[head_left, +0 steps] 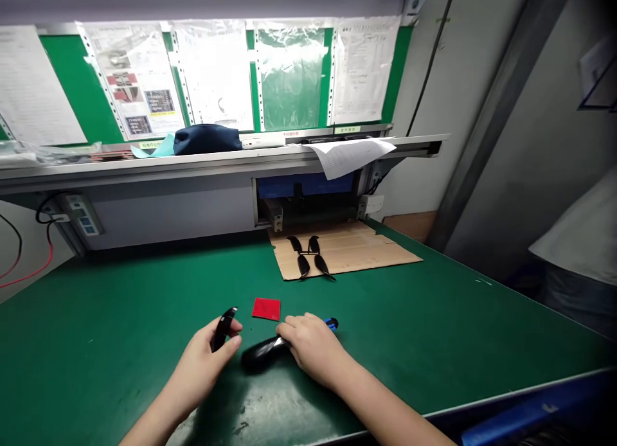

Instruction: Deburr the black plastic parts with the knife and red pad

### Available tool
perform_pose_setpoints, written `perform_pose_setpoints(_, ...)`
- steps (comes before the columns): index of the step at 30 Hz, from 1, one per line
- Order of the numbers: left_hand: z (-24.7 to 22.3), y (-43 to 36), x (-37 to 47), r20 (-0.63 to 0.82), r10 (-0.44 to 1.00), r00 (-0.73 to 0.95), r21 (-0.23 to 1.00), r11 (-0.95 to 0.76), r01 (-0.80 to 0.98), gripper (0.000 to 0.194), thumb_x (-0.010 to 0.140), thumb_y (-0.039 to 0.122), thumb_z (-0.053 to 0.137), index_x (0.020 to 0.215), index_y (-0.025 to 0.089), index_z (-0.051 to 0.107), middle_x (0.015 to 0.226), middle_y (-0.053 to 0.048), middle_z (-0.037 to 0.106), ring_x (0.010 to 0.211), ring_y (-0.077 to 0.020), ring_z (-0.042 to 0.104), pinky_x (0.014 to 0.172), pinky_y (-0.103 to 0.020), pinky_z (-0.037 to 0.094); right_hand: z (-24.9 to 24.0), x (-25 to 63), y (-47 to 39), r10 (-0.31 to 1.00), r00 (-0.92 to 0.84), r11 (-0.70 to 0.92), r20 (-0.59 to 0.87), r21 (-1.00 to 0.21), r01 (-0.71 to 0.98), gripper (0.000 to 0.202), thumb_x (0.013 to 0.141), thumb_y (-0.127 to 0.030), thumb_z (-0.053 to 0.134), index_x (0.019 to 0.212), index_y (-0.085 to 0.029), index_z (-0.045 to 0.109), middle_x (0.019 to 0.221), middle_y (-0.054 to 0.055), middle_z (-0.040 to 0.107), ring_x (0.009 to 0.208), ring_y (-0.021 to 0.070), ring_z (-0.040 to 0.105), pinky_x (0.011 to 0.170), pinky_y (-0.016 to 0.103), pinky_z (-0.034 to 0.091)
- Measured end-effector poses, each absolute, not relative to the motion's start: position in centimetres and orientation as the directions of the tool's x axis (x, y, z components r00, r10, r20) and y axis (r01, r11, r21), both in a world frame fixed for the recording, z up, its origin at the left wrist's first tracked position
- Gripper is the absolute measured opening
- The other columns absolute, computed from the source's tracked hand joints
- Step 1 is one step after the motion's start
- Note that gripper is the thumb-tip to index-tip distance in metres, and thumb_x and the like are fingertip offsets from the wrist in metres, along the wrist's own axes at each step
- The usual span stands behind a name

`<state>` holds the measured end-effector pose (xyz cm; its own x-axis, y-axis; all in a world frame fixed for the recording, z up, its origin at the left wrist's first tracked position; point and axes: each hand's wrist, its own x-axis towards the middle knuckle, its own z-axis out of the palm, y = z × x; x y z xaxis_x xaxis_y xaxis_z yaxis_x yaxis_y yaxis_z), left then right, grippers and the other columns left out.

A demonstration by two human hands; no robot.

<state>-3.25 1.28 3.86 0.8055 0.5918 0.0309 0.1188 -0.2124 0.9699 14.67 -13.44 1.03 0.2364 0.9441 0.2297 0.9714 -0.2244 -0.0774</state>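
My left hand (205, 355) is closed around a glossy black curved part (224, 328), held between thumb and fingers with its tip pointing up. My right hand (313, 349) is closed over a tool whose blue-and-black handle end (331, 324) shows beyond the knuckles; its working end is hidden. A second, larger black glossy piece (260, 356) sticks out to the left from under my right fingers, slightly blurred; I cannot tell whether it belongs to the tool. Just beyond both hands a red square (266, 308) lies flat on the green tabletop (168, 292).
Several curved black parts (308, 254), joined in the middle, lie on a cardboard sheet (371, 247) further back. A shelf (193, 166) with a dark blue pouch (207, 139) and a drooping paper (351, 155) crosses above. A person (578, 240) is at the right.
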Motion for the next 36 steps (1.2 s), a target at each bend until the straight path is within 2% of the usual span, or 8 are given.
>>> perform_pose_setpoints(3, 4.2, 0.7, -2.2, 0.012, 0.353, 0.935, 0.959, -0.269, 0.09, 0.026, 0.076, 0.031, 0.068, 0.1, 0.019, 0.066, 0.104, -0.004, 0.066, 0.101, -0.0253, 0.055, 0.087, -0.031, 0.038, 2.5, 13.8, -14.7, 0.952, 0.191, -0.171, 0.239, -0.102, 0.98, 0.022, 0.082, -0.008, 0.05, 0.093, -0.024, 0.06, 0.085, -0.002, 0.064, 0.076, 0.0148, 0.056, 0.064, 0.03, 0.03)
perform_pose_setpoints(7, 3.0, -0.9, -1.0, -0.035, 0.094, 0.995, 0.994, -0.104, 0.045, 0.03, 0.07, 0.032, 0.078, 0.092, 0.015, 0.066, 0.077, 0.001, 0.062, 0.07, -0.0151, 0.052, 0.062, -0.024, 0.035, 4.1, 12.2, -16.4, 0.905, 0.261, -0.193, 0.336, -0.221, 0.956, 0.019, 0.086, -0.014, 0.054, 0.098, -0.028, 0.059, 0.085, -0.004, 0.063, 0.075, 0.0139, 0.054, 0.066, 0.03, 0.031)
perform_pose_setpoints(11, 0.8, -2.8, -1.1, 0.005, 0.333, 0.943, 0.971, 0.222, -0.084, 0.048, 0.074, 0.044, 0.074, 0.112, 0.017, 0.062, 0.106, -0.008, 0.068, 0.102, -0.0234, 0.058, 0.086, -0.029, 0.043, 4.2, 11.0, -18.5, 0.742, 0.432, -0.178, 0.513, -0.47, 0.864, 0.038, 0.093, -0.039, 0.054, 0.127, -0.029, 0.043, 0.102, 0.0, 0.059, 0.088, 0.0172, 0.053, 0.077, 0.032, 0.038)
perform_pose_setpoints(13, 0.1, -4.1, -1.6, -0.048, 0.482, 0.875, 0.887, 0.424, -0.185, 0.056, 0.075, 0.047, 0.073, 0.121, 0.021, 0.056, 0.12, -0.011, 0.065, 0.118, -0.0269, 0.053, 0.097, -0.033, 0.041, 3.5, 10.4, -19.5, 0.747, 0.426, -0.148, 0.511, -0.497, 0.855, 0.051, 0.09, -0.055, 0.05, 0.133, -0.029, 0.037, 0.107, 0.002, 0.057, 0.091, 0.0193, 0.052, 0.079, 0.033, 0.039)
perform_pose_setpoints(15, -0.3, -5.6, -2.2, -0.082, 0.569, 0.818, 0.802, 0.526, -0.285, 0.062, 0.069, 0.046, 0.079, 0.121, 0.023, 0.056, 0.124, -0.012, 0.063, 0.12, -0.0288, 0.053, 0.097, -0.035, 0.044, 2.7, 9.8, -20.3, 0.771, 0.391, -0.139, 0.504, -0.466, 0.874, 0.055, 0.088, -0.065, 0.042, 0.126, -0.027, 0.044, 0.101, 0.003, 0.057, 0.086, 0.0209, 0.05, 0.076, 0.035, 0.038)
perform_pose_setpoints(21, -0.2, -8.3, -3.8, -0.121, 0.644, 0.756, 0.81, 0.504, -0.299, 0.068, 0.051, 0.047, 0.089, 0.109, 0.021, 0.064, 0.115, -0.014, 0.067, 0.103, -0.0339, 0.064, 0.088, -0.041, 0.052, 1.3, 8.6, -21.2, 0.76, 0.364, -0.126, 0.539, -0.427, 0.895, 0.061, 0.09, -0.069, 0.016, 0.094, -0.02, 0.054, 0.079, 0.002, 0.05, 0.07, 0.019, 0.042, 0.065, 0.032, 0.026)
perform_pose_setpoints(33, 0.1, -8.4, -3.9, -0.09, 0.647, 0.757, 0.841, 0.457, -0.291, 0.06, 0.052, 0.042, 0.089, 0.101, 0.018, 0.067, 0.103, -0.015, 0.071, 0.097, -0.0355, 0.066, 0.083, -0.043, 0.056, 0.2, 9.0, -21.1, 0.796, 0.33, -0.19, 0.508, -0.308, 0.932, 0.061, 0.093, -0.064, 0.007, 0.069, -0.019, 0.04, 0.067, 0.0, 0.045, 0.062, 0.0165, 0.034, 0.06, 0.031, 0.017)
perform_pose_setpoints(36, -0.1, -8.2, -3.7, -0.087, 0.646, 0.759, 0.85, 0.445, -0.281, 0.059, 0.051, 0.041, 0.09, 0.099, 0.017, 0.067, 0.101, -0.016, 0.071, 0.096, -0.0353, 0.066, 0.08, -0.042, 0.057, 0.4, 9.7, -21.3, 0.863, 0.285, -0.121, 0.417, -0.376, 0.919, 0.061, 0.091, -0.069, 0.012, 0.068, -0.019, 0.038, 0.064, -0.002, 0.046, 0.06, 0.0148, 0.036, 0.059, 0.03, 0.02)
